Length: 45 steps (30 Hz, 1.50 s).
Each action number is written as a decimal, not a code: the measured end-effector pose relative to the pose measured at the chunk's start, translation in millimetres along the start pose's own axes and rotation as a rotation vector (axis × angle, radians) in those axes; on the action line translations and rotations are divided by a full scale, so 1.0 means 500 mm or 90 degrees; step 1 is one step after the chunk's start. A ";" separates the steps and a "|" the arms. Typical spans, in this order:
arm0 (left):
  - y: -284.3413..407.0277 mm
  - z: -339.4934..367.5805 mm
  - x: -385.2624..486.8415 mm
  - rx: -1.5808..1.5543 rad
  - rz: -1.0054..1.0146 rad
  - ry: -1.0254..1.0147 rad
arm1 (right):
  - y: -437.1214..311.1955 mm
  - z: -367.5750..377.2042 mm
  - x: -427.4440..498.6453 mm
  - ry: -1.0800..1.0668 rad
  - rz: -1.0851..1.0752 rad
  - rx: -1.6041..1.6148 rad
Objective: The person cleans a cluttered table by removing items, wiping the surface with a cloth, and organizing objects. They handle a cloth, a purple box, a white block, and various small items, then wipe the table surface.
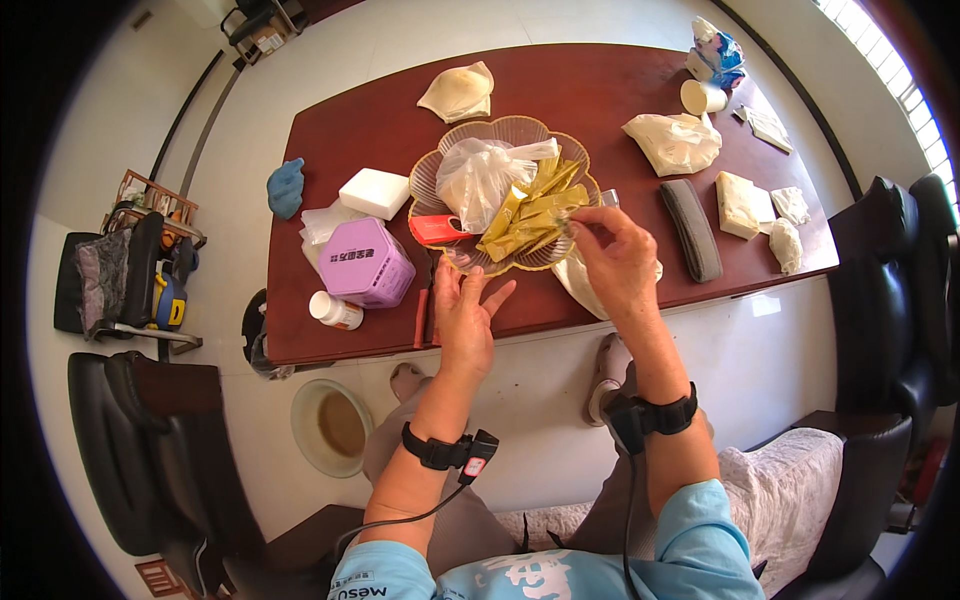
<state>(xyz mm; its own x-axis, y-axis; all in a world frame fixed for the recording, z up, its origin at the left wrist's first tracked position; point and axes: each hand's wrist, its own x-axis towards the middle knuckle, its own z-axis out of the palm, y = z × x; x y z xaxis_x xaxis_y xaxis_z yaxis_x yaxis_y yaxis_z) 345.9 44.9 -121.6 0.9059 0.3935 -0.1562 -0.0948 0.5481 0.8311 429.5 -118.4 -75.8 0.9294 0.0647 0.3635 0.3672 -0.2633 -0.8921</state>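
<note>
A clear plastic, flower-shaped bowl with a gold rim (585, 139) sits on the table before me. Inside it are a knotted translucent plastic bag (480, 180), several gold-coloured sachets (525, 217) and a small red packet (439, 229). My left hand (466, 315) is at the bowl's near edge, palm up and fingers apart, fingertips at the rim; whether they bear on it is unclear. At the bowl's right side my right hand (619, 255) pinches a small item (567, 223) between thumb and forefinger, too small to identify. A pale cloth-like piece (581, 281) lies partly behind that hand.
On the dark red table (360, 120), a purple hexagonal box (367, 259), a white pill bottle (335, 310) and a white block (375, 193) stand left. Rightward lie a grey strap-like roll (690, 229), a plastic bag (675, 142) and a paper cup (702, 97). A basin (306, 427) is on the floor.
</note>
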 end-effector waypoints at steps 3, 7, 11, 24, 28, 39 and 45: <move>-0.005 0.008 0.001 0.006 0.010 0.032 | -0.006 0.051 -0.009 -0.013 -0.044 -0.026; 0.005 0.019 -0.002 0.019 -0.004 0.043 | -0.011 0.116 -0.014 -0.020 -0.110 -0.078; 0.019 0.021 -0.007 0.005 -0.023 0.046 | -0.020 0.158 -0.016 -0.165 -0.155 -0.171; 0.001 0.015 -0.005 0.109 0.051 0.072 | 0.144 -0.031 0.085 0.093 -0.029 -0.405; -0.006 0.023 -0.002 0.124 0.089 0.079 | 0.175 -0.021 0.067 -0.019 -0.030 -0.478; -0.028 0.026 0.004 0.147 0.107 0.094 | 0.127 -0.050 0.085 0.122 -0.001 -0.177; -0.035 0.017 0.010 0.120 0.110 0.093 | 0.040 0.006 0.048 -0.083 -0.095 0.014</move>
<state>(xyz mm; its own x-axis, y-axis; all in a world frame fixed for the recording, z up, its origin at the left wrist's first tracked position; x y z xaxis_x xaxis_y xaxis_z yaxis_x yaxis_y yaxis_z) 355.4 30.8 -132.5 0.8127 0.5786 -0.0680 -0.1514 0.3224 0.9344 459.1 -119.4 -85.9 0.8613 0.2255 0.4554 0.5004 -0.2202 -0.8373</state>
